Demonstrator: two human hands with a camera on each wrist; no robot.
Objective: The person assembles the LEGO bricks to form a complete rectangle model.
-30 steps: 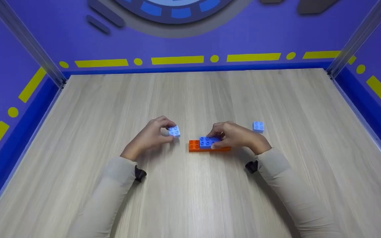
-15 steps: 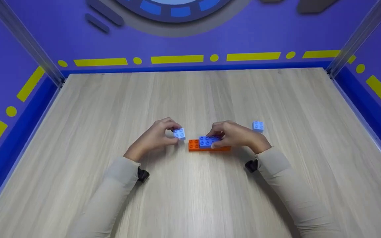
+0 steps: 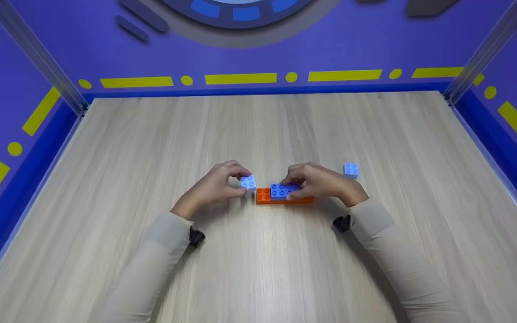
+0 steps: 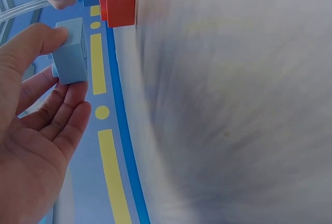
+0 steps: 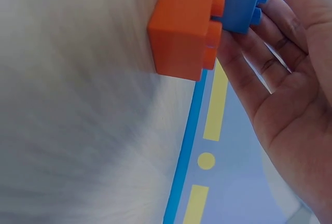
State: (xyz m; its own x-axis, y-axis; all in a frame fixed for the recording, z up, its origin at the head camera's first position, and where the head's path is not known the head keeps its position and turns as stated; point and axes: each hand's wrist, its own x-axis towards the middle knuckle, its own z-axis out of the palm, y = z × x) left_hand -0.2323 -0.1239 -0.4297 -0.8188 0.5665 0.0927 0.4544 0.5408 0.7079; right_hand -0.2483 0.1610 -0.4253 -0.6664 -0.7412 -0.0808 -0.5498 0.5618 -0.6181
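Note:
An orange brick (image 3: 263, 196) lies on the table, a blue brick (image 3: 278, 191) seated on its studs, with orange studs bare at both ends. My right hand (image 3: 317, 181) pinches the blue brick between thumb and fingers; in the right wrist view the orange brick (image 5: 181, 32) stands beside the blue brick (image 5: 237, 1) in that hand (image 5: 295, 94). Just left of the orange brick, my left hand (image 3: 216, 184) pinches a light blue four-stud brick (image 3: 248, 182). The left wrist view shows that light blue brick (image 4: 71, 53) between thumb and fingers of the hand (image 4: 36, 130), apart from the orange brick (image 4: 120, 1).
Another light blue four-stud brick (image 3: 350, 169) sits on the wooden table (image 3: 258, 269) behind the right wrist. Purple-blue walls with yellow marks (image 3: 240, 79) enclose the table at the back, left and right.
My left hand has moved right with its light blue brick, closer to the orange brick's left end. The right hand keeps its hold on the blue brick, nearly still.

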